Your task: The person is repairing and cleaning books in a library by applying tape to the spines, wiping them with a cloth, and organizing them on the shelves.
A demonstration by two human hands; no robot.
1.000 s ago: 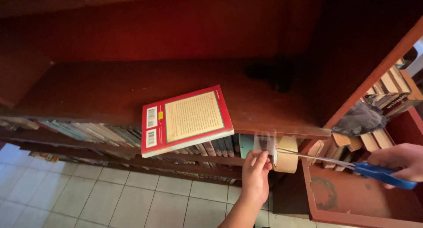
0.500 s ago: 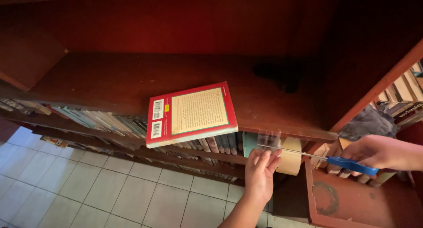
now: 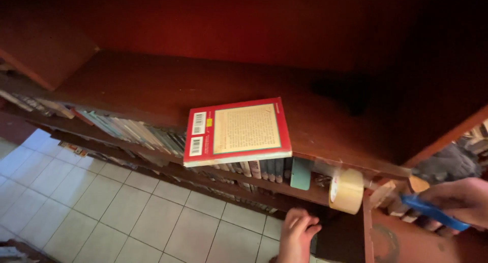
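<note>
The right hand (image 3: 460,202) sat at the frame's 4 o'clock edge, its fingers curled and pressed together around the blue handle of a pair of scissors (image 3: 432,212). The handle ran diagonally under the fingers, its free end pointing toward 10 o'clock; the blades could not be made out. The left hand (image 3: 296,235) was at 6 o'clock, low in the frame, fingers bent into a loose fist with nothing visibly between them; whether they touched the dark shelf edge beside them could not be told.

A roll of tan packing tape (image 3: 346,191) stood on edge under the shelf lip, up toward 1 o'clock from the left hand and toward 9 o'clock from the scissors, apart from both hands. A red-bordered book (image 3: 236,131) lay flat on the wooden shelf (image 3: 132,85), overhanging its front edge, well apart from either hand. A row of upright books (image 3: 132,131) filled the shelf below.
</note>
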